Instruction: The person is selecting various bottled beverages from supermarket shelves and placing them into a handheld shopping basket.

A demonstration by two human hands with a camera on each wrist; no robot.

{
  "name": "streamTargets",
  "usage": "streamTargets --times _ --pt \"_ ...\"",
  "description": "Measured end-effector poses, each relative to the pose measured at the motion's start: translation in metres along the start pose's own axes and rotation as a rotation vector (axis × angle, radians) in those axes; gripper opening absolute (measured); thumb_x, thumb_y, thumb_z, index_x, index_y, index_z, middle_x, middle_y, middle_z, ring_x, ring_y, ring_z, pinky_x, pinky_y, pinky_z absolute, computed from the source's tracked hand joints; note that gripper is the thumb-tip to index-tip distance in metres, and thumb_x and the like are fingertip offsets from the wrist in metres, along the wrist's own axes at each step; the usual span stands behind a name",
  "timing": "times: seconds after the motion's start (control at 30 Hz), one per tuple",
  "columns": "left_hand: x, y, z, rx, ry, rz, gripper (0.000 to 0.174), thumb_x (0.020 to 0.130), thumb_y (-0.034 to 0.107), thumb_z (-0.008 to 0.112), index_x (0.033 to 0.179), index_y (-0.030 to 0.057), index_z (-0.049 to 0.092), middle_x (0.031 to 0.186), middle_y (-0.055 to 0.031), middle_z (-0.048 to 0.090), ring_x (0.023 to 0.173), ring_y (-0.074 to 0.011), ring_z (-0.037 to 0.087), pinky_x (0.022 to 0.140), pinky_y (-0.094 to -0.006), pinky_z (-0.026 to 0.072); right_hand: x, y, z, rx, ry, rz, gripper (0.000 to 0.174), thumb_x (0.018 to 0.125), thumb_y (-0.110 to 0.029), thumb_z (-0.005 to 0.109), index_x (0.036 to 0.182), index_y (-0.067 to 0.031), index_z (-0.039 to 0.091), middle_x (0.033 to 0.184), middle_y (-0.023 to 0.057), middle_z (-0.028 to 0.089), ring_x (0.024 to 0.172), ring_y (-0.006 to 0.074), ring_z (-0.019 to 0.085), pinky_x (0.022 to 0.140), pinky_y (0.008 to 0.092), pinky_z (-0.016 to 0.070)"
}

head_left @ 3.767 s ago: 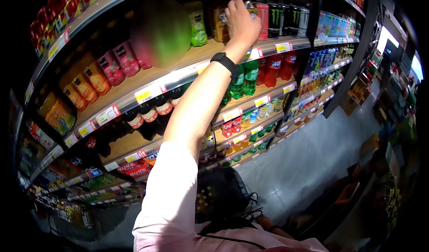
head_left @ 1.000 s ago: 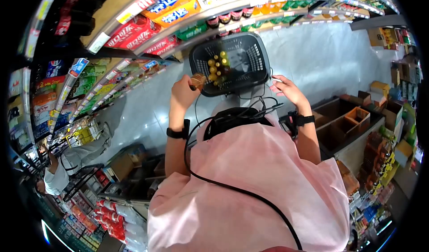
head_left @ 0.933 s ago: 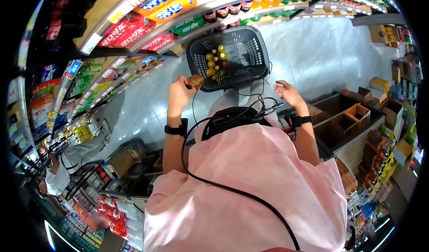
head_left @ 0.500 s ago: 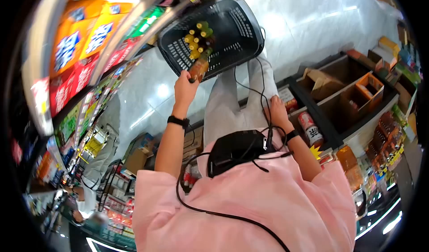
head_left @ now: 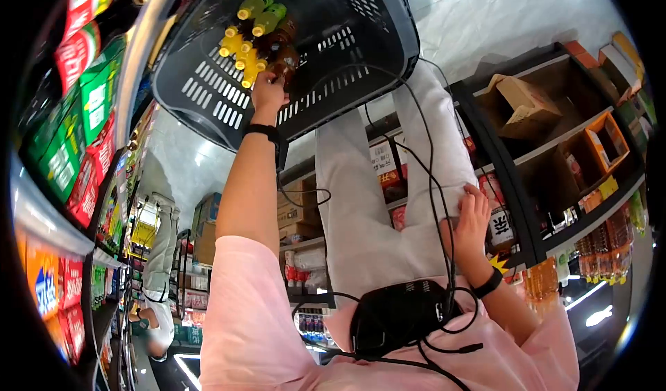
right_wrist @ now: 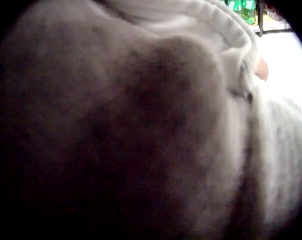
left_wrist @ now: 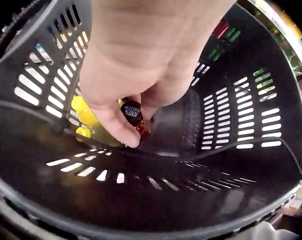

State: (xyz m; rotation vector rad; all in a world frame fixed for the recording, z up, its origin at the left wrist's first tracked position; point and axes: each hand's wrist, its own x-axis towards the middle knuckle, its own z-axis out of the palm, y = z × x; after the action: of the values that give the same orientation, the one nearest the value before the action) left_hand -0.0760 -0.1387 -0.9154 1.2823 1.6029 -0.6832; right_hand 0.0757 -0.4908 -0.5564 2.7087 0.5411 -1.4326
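Observation:
My left hand (head_left: 269, 94) is inside the black plastic basket (head_left: 177, 89). Its fingers and thumb grip the capped end of an amber-brown bottle (head_left: 286, 61). In the left wrist view, the bottle's black cap (left_wrist: 131, 111) with white lettering shows between thumb and fingers. Beside it lie several yellow-capped bottles (head_left: 236, 42), two of them with greenish bodies (head_left: 258, 4). My right hand (head_left: 473, 226) rests on the thigh of the light grey trousers (head_left: 430, 183), holding nothing. Blurred grey cloth (right_wrist: 191, 100) fills most of the right wrist view, hiding that hand.
Drink shelves (head_left: 41, 197) run along the left. Low bins with cardboard boxes (head_left: 524, 106) stand at the right. A black cable (head_left: 431, 141) hangs from the waist pouch (head_left: 395, 315) across the leg and basket. Another person (head_left: 159, 308) stands at the far left.
My left hand took a bottle from beside the basket's rim down into it, among the other bottles. My right hand came from the air onto the thigh. Earlier, an arm reached a shelf of cans.

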Motion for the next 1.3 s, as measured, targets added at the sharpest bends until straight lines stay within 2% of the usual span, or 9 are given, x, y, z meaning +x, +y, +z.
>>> streamTargets --times 0.27,0.4,0.53,0.63,0.83,0.93,1.0,1.13,1.3 --pt "0.087 -0.021 0.058 0.029 0.054 -0.002 0.031 0.088 0.016 0.075 0.114 0.0101 0.059 0.087 -0.0131 0.069 0.06 -0.0264 0.07 0.052 -0.037 0.0586 0.019 0.019 -0.007 0.033 -0.086 0.055 0.037 0.067 -0.01 0.064 0.097 -0.0004 0.044 0.127 0.0271 0.047 0.114 0.0467 0.044 0.101 0.0544 0.0317" --pt "0.123 -0.037 0.071 0.371 0.108 0.167 0.032 0.087 0.02 0.073 0.116 0.0104 0.062 0.107 -0.0199 0.072 0.096 -0.036 0.071 0.086 -0.0427 0.0559 0.023 0.019 -0.008 0.02 -0.126 0.057 0.038 0.065 -0.006 0.065 0.096 -0.0021 0.043 0.128 0.0269 0.046 0.115 0.0464 0.043 0.101 0.0547 0.0315" --pt "0.111 -0.036 0.077 0.545 0.243 0.217 0.033 0.088 0.024 0.076 0.117 0.0146 0.062 0.101 -0.0181 0.073 0.091 -0.0347 0.072 0.078 -0.0443 0.0563 0.025 0.012 -0.008 0.003 -0.132 0.059 0.037 0.066 -0.005 0.064 0.095 -0.0016 0.043 0.128 0.0266 0.046 0.115 0.0463 0.043 0.101 0.0543 0.0316" --pt "0.086 -0.031 0.065 0.437 0.228 0.384 0.033 0.09 0.026 0.07 0.12 0.0119 0.069 0.107 -0.022 0.072 0.103 -0.0414 0.067 0.088 -0.0462 0.0532 0.022 0.007 -0.009 -0.007 -0.126 0.044 0.036 0.066 -0.006 0.063 0.095 -0.0006 0.043 0.128 0.0268 0.047 0.115 0.0462 0.044 0.101 0.0538 0.0319" --pt "-0.002 -0.015 -0.003 0.714 0.056 0.359 0.031 0.088 0.026 0.063 0.113 0.0098 0.072 0.11 -0.021 0.072 0.106 -0.0401 0.067 0.089 -0.0481 0.0545 0.003 -0.01 0.004 -0.004 -0.028 -0.03 0.036 0.071 -0.011 0.062 0.1 0.002 0.046 0.127 0.0262 0.048 0.114 0.0449 0.045 0.1 0.051 0.0337" --pt "-0.054 -0.022 -0.041 0.778 0.097 0.425 0.041 0.088 0.036 0.055 0.087 0.0008 0.075 0.095 -0.0254 0.071 0.097 -0.0434 0.067 0.087 -0.0523 0.0525 -0.013 -0.015 0.018 0.0 0.064 -0.051 0.037 0.077 -0.017 0.063 0.105 0.0022 0.048 0.127 0.024 0.05 0.115 0.043 0.046 0.097 0.0499 0.0358" --pt "-0.133 0.007 -0.08 0.718 -0.039 0.309 0.042 0.089 0.039 0.056 0.093 0.0028 0.076 0.1 -0.0227 0.073 0.1 -0.0418 0.068 0.088 -0.0503 0.0537 -0.029 -0.022 0.022 0.004 0.109 0.002 0.037 0.081 -0.021 0.063 0.107 0.0013 0.049 0.126 0.0236 0.051 0.115 0.0422 0.047 0.095 0.0506 0.0373" --pt "-0.23 -0.038 -0.136 0.53 -0.016 0.92 0.026 0.091 0.027 0.058 0.082 0.0052 0.071 0.085 -0.0228 0.068 0.084 -0.0442 0.065 0.074 -0.052 0.0528 -0.045 -0.051 0.018 0.001 0.234 -0.079 0.045 0.083 -0.032 0.068 0.109 0.0003 0.051 0.114 0.0203 0.054 0.113 0.0407 0.051 0.092 0.0514 0.0409" --pt "-0.38 -0.043 -0.228 0.385 -0.052 0.81 0.017 0.094 0.02 0.06 0.098 0.0056 0.068 0.088 -0.0187 0.071 0.084 -0.038 0.068 0.072 -0.0456 0.0528 -0.032 -0.06 0.033 -0.061 0.224 -0.202 0.048 0.085 -0.038 0.068 0.112 -0.0013 0.054 0.111 0.0187 0.064 0.107 0.0414 0.06 0.089 0.0546 0.0481"
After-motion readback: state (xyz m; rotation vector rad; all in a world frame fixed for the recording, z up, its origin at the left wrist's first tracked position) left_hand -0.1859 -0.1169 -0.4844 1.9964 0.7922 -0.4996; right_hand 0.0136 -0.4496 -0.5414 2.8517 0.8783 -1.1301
